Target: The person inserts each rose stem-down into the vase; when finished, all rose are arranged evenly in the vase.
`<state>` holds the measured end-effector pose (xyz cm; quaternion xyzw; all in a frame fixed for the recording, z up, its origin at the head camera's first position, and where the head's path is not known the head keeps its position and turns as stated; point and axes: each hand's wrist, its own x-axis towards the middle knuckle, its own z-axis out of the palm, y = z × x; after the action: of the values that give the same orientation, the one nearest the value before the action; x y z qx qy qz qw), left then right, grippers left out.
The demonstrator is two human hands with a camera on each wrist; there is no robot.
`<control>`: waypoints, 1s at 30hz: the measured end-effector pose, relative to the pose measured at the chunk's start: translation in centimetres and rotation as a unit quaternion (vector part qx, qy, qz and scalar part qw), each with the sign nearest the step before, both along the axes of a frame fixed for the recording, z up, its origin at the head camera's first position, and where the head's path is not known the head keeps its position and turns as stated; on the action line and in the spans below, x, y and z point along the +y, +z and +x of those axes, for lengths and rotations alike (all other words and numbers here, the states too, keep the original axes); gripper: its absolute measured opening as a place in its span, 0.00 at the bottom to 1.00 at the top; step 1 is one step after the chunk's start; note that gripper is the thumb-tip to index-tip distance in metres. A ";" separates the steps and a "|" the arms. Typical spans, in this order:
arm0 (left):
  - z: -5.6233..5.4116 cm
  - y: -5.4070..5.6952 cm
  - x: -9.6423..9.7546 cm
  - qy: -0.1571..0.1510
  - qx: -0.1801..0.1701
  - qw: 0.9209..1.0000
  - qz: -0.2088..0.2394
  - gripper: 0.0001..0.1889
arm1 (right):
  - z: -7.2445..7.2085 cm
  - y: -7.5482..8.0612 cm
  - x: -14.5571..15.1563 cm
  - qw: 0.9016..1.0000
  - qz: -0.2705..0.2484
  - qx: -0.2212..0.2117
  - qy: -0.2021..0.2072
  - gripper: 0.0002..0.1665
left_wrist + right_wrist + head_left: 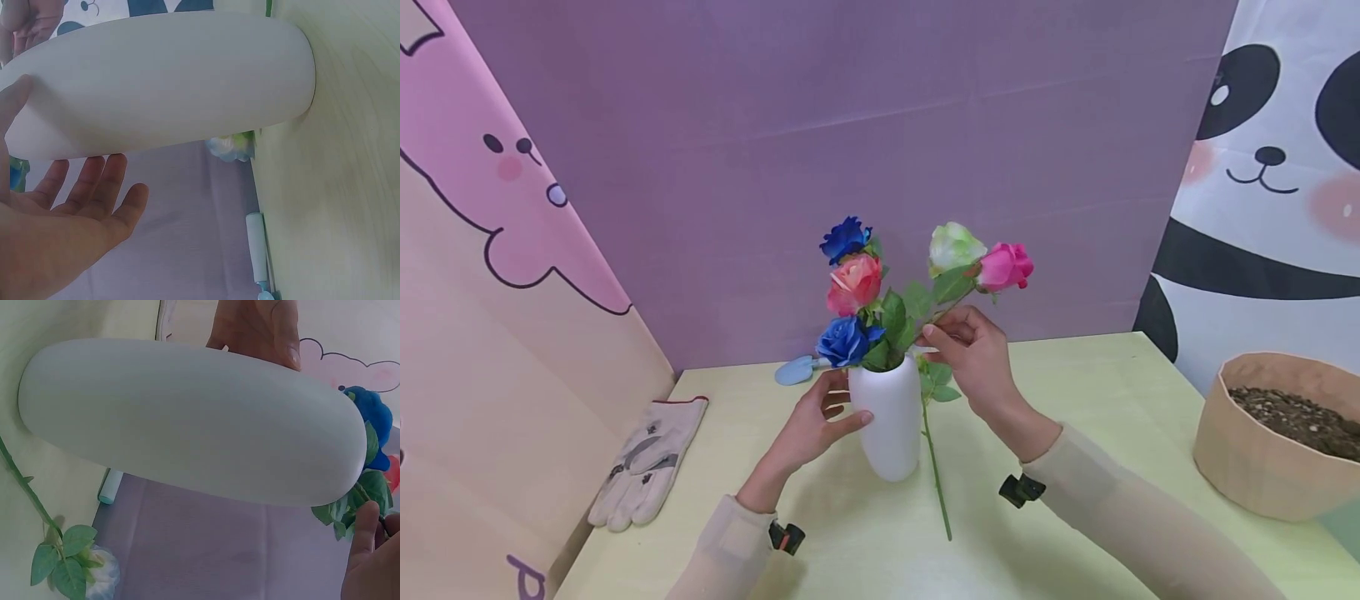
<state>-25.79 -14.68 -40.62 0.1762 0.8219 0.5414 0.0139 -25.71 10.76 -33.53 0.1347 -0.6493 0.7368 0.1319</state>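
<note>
A white vase stands upright on the table, holding two blue roses and a coral rose. My left hand holds the vase's left side, thumb in front and fingertips against its wall. Above the rim, my right hand pinches the stem of a pink rose between thumb and fingers. A pale green-white rose stands close beside it. Leaves hide where the stems enter the vase. Another stem lies on the table; its pale bloom appears in the right wrist view.
Gardening gloves lie at the table's left edge. Behind the vase is a small blue trowel, its handle partly hidden in the head view. A tan pot containing dark soil stands at the right. A purple backdrop hangs behind the table.
</note>
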 end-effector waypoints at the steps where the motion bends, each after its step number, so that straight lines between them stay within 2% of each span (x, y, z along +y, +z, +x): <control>1: 0.0 0.0 0.0 0.000 0.001 1.000 -0.001 0.36 | 0.0 0.1 -0.1 1.000 0.001 0.000 -0.001 0.12; 14: 0.0 0.0 0.0 0.000 0.002 1.000 -0.002 0.36 | -0.5 0.3 -0.4 0.999 0.035 -0.036 0.016 0.15; 24: 0.1 0.0 0.1 0.006 0.005 1.000 -0.005 0.35 | -0.6 0.3 -0.4 0.999 0.002 -0.036 0.029 0.14; 30: 0.2 0.2 0.3 0.007 0.001 1.000 -0.007 0.35 | -1.3 -0.1 -0.5 0.998 0.028 -0.054 0.030 0.15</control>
<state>-25.64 -14.41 -40.45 0.1705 0.8270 0.5356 0.0103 -27.02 10.21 -33.66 0.1178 -0.6718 0.7279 0.0704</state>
